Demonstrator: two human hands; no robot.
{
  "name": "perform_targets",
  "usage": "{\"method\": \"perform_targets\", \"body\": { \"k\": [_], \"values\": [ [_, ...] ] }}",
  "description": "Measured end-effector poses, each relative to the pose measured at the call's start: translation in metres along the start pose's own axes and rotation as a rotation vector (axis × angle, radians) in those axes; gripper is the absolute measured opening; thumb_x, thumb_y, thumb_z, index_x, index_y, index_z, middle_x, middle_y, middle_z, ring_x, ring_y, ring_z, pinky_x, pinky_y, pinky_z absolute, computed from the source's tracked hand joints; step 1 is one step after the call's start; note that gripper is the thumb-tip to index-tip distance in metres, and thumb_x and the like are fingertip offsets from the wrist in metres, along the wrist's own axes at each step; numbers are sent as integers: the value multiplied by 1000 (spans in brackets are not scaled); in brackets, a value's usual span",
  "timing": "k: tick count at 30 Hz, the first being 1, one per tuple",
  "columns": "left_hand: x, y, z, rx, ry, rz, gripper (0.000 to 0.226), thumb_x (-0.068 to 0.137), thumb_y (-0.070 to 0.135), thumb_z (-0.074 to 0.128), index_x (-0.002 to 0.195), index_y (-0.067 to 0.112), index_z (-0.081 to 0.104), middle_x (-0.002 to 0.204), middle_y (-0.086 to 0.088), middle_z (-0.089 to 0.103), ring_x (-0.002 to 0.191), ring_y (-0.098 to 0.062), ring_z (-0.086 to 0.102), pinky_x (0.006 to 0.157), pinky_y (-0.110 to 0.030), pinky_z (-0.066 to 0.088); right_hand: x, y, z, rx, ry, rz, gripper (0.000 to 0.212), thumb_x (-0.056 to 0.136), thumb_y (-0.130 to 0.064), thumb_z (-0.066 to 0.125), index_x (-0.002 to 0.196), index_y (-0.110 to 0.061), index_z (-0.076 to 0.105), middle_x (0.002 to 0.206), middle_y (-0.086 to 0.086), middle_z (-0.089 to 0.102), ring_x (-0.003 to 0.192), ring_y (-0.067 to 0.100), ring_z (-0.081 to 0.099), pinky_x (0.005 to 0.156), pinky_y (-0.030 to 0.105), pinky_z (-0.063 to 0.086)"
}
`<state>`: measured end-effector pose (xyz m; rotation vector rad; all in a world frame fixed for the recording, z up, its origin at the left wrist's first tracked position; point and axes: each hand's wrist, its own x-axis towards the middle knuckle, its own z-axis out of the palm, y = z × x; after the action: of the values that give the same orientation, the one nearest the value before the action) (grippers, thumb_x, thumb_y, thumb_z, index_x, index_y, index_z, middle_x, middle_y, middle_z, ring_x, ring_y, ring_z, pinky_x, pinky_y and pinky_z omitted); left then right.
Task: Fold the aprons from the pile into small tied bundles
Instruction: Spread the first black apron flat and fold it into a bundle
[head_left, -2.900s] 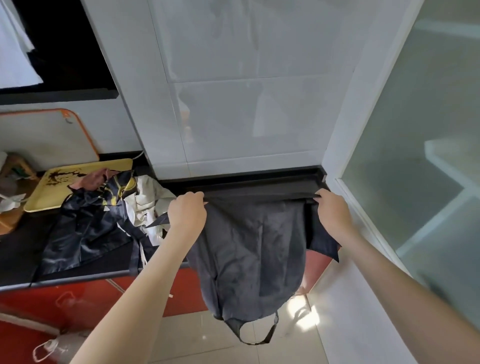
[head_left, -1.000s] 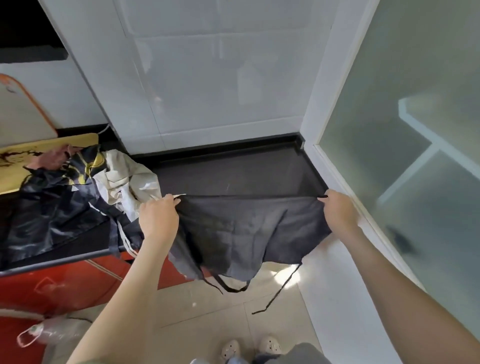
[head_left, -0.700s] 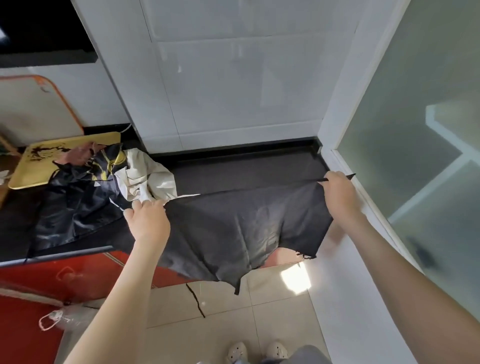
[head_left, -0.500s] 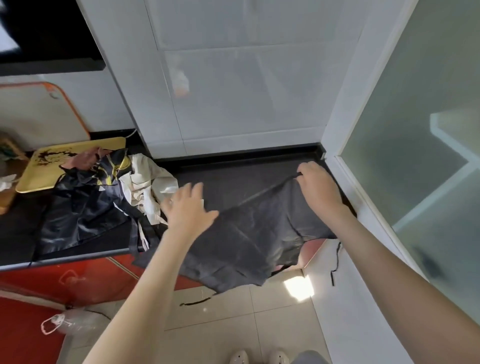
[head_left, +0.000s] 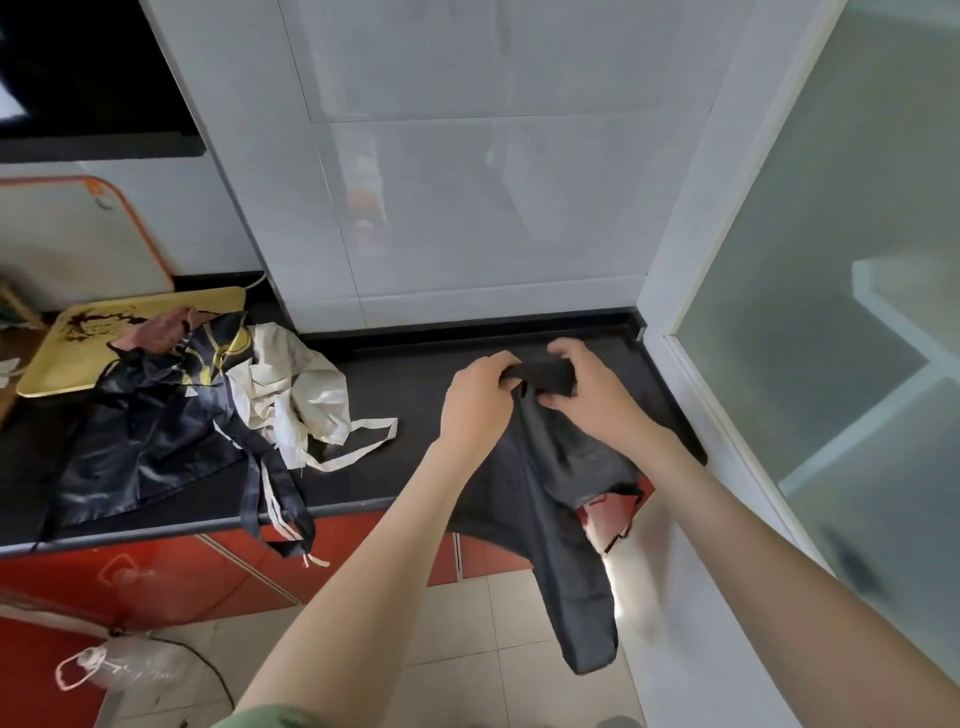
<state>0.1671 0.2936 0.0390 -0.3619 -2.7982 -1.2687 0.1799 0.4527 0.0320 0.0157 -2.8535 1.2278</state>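
White tiled wall (head_left: 467, 182) behind, frosted glass panel (head_left: 841, 270) on the right, pale floor tiles (head_left: 467, 623) below — and across the middle a black counter (head_left: 405, 379) over red cabinet fronts (head_left: 156, 577). On the counter's left half sits the pile of aprons (head_left: 171, 415): a shiny black one spread toward the front edge, a cream one (head_left: 291, 389) crumpled just beside it with its straps trailing toward the centre, and a striped tie hanging off the front edge. Behind the pile, at the back left, a yellow tray (head_left: 104, 338) lies flat, and a white cutting board with an orange rim (head_left: 78, 234) leans on the wall. A clear plastic bottle (head_left: 119, 670) lies on the floor at lower left.

Both bare forearms reach in from below, and the hands meet over the right end of the counter, close together. The dark grey apron (head_left: 556, 493) is gathered there — its top edge bunched into a thick band between the two hands, the rest draped over the front edge and hanging toward the floor. The left hand (head_left: 478, 400) is curled, fingers closed on the left end of that band. The right hand (head_left: 597, 395) clamps the right end, thumb under and fingers (head_left: 563, 348) wrapped over the top.
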Motion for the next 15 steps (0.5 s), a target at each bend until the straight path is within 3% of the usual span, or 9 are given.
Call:
{"method": "perform_targets", "body": {
  "k": [2, 3, 5, 7, 10, 13, 15],
  "values": [
    [-1, -3, -5, -52, 34, -40, 27, 95, 5, 45, 105, 20, 65, 92, 3, 66, 83, -15, 57, 68, -24, 41, -1, 19, 3, -81, -100, 99, 17, 89, -13, 63, 98, -26, 57, 104, 2, 59, 83, 14, 61, 68, 23, 47],
    [-1, -3, -8, -70, 41, -48, 29, 94, 4, 44, 106, 21, 65, 92, 4, 67, 83, -14, 57, 68, -23, 41, -3, 27, 6, -72, -141, 142, 17, 91, -11, 60, 86, -27, 56, 93, 4, 60, 69, 12, 61, 56, 24, 46],
    [-1, -3, -13, -106, 24, -44, 30, 94, 4, 44, 105, 22, 65, 92, 5, 68, 82, -14, 58, 70, -24, 44, -6, 42, 13, 40, -242, 240, 14, 92, -9, 57, 88, -23, 56, 75, 7, 60, 47, 8, 55, 46, 29, 41],
    [-1, -4, -18, -137, 8, -27, 26, 95, 6, 46, 103, 22, 65, 90, 4, 68, 82, -14, 59, 70, -21, 45, -8, 53, 21, 102, -337, 327, 19, 92, -10, 58, 104, -23, 57, 72, 6, 63, 46, 12, 57, 47, 31, 40],
    [-1, -9, -31, -163, 70, -44, 24, 95, 7, 48, 97, 23, 65, 82, 6, 66, 72, -8, 55, 60, -10, 38, -5, 66, 37, 155, -414, 403, 22, 94, -10, 56, 112, -21, 59, 86, 10, 70, 58, 26, 66, 49, 30, 49],
    [-1, -17, -45, -110, 99, -94, 23, 95, 9, 49, 97, 24, 66, 80, 9, 65, 70, -4, 53, 59, -10, 38, 3, 72, 43, 299, -292, 470, 10, 99, -12, 44, 99, -14, 54, 86, 14, 68, 65, 40, 69, 47, 31, 51],
    [0, -26, -51, -70, 117, -125, 21, 96, 13, 49, 101, 24, 66, 87, 8, 68, 80, -9, 57, 69, -19, 44, 12, 72, 41, 379, -131, 461, 9, 101, -14, 39, 96, -12, 46, 88, 13, 65, 61, 37, 70, 65, 43, 58]
  ]
}}
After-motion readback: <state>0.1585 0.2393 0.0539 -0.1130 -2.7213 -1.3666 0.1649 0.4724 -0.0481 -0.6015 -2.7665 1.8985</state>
